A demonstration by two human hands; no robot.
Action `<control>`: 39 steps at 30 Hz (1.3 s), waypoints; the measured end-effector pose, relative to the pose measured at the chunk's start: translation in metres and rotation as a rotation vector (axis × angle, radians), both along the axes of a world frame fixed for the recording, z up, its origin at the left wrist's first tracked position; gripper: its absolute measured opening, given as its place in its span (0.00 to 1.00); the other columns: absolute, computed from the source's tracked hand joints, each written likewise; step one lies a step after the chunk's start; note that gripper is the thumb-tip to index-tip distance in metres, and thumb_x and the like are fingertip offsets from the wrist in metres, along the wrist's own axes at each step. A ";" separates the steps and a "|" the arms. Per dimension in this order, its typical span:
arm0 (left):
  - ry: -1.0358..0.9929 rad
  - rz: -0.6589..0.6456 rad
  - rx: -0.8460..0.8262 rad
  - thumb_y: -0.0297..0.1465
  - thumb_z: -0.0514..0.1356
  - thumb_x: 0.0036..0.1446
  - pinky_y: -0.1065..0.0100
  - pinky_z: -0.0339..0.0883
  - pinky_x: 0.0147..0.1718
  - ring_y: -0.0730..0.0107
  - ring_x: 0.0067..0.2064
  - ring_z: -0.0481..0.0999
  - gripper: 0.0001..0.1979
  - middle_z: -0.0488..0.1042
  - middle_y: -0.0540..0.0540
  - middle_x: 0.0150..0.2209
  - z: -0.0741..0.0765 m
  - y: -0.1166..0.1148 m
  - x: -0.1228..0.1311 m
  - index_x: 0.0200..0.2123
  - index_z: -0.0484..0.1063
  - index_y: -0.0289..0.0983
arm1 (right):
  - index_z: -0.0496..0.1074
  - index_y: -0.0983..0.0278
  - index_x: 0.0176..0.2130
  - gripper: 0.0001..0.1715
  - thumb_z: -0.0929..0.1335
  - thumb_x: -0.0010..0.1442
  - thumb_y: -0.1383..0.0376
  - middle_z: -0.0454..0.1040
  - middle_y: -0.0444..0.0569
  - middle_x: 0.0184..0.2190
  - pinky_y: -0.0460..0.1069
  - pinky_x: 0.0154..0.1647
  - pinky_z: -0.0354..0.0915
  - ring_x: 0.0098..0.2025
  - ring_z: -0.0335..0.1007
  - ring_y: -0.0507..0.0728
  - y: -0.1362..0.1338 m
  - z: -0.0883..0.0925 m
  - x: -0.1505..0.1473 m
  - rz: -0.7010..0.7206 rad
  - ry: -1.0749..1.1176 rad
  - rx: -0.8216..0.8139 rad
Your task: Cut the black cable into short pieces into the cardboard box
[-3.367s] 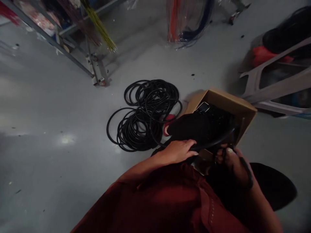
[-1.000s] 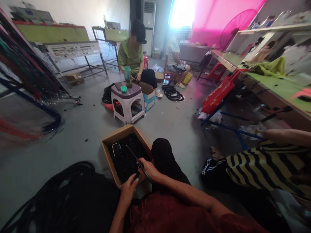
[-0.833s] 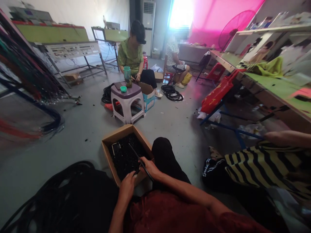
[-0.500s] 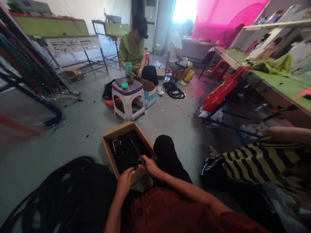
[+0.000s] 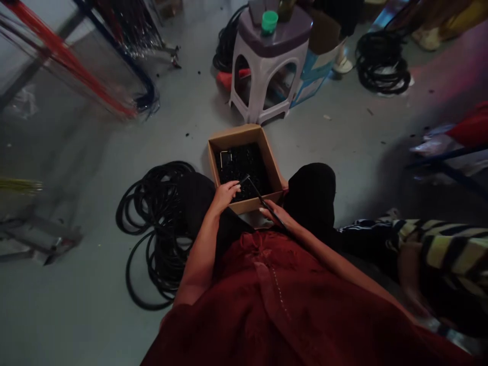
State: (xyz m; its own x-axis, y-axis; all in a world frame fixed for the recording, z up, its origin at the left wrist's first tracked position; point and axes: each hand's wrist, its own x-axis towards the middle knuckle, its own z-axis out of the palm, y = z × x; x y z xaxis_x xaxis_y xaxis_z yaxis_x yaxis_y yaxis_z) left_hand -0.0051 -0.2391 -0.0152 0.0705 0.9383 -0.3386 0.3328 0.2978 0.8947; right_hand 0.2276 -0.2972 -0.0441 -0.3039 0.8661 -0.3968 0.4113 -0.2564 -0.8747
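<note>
Loose dark-red top (image 5: 244,310), fabric matte, soft creases across front. Paler red strip (image 5: 263,274) down middle; beside it, line of small light dots (image 5: 280,292), stitching or studs, too small to tell. Thin red ties (image 5: 251,241) near gathered hem. Sleeves short, same red. Forearms (image 5: 204,249) and hands (image 5: 227,194) bare. Trousers (image 5: 310,190) plain black, loose over knees, detail lost in shadow.

Free: above box (image 5: 254,204), far half | Obstacles: right knee (image 5: 312,185), coil (image 5: 158,216) left | Behind: stool (image 5: 282,39), gap seemingly narrow
</note>
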 end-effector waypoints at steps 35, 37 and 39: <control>-0.059 -0.259 -0.159 0.38 0.55 0.56 0.74 0.57 0.26 0.78 0.26 0.63 0.25 0.73 0.46 0.31 -0.020 -0.005 0.024 0.52 0.70 0.27 | 0.63 0.64 0.54 0.27 0.62 0.61 0.52 0.72 0.54 0.47 0.54 0.46 0.64 0.45 0.69 0.60 0.008 -0.005 -0.002 0.104 -0.100 0.007; -0.036 -0.244 -0.160 0.36 0.54 0.57 0.74 0.58 0.26 0.79 0.25 0.63 0.24 0.74 0.46 0.31 -0.024 -0.006 0.027 0.53 0.70 0.28 | 0.64 0.64 0.53 0.26 0.62 0.61 0.53 0.73 0.53 0.46 0.53 0.45 0.64 0.43 0.69 0.59 0.008 -0.010 -0.002 0.106 -0.121 0.004; -0.021 -0.229 -0.165 0.35 0.54 0.57 0.74 0.57 0.25 0.79 0.24 0.63 0.23 0.74 0.47 0.31 -0.027 -0.007 0.031 0.53 0.69 0.28 | 0.64 0.64 0.52 0.24 0.62 0.60 0.55 0.73 0.52 0.43 0.52 0.43 0.64 0.41 0.69 0.58 0.008 -0.014 -0.001 0.109 -0.144 0.001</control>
State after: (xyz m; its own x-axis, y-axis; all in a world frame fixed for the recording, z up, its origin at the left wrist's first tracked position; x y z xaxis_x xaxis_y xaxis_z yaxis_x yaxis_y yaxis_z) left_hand 0.0261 -0.2461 -0.0427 0.2833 0.8291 -0.4820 0.3904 0.3594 0.8476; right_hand 0.2270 -0.2890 -0.0581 -0.3361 0.8316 -0.4421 0.5581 -0.2023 -0.8048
